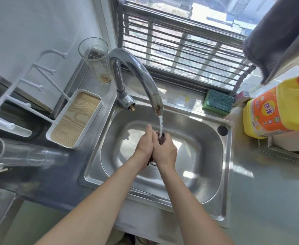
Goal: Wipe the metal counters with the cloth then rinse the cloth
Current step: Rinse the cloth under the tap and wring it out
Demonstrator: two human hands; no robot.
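Observation:
Over the steel sink (pixel 207 175), my left hand (pixel 144 145) and my right hand (pixel 165 152) are pressed together around a dark brown cloth (pixel 161 139). Only a small bunched part of the cloth shows between the fingers; the remainder is hidden inside the hands. A stream of water (pixel 160 125) runs from the curved chrome faucet (pixel 145 80) onto the cloth. The metal counter (pixel 268 200) extends to the right of the sink and another stretch (pixel 57 181) lies to the left.
A green scrub sponge (pixel 218 102) sits behind the sink by the window. A yellow detergent jug (pixel 277 110) stands at the right. A tall glass (pixel 96 59), a white wood-lined tray (pixel 74 119) and a white rack (pixel 12 103) are at the left. A grey towel (pixel 272 38) hangs upper right.

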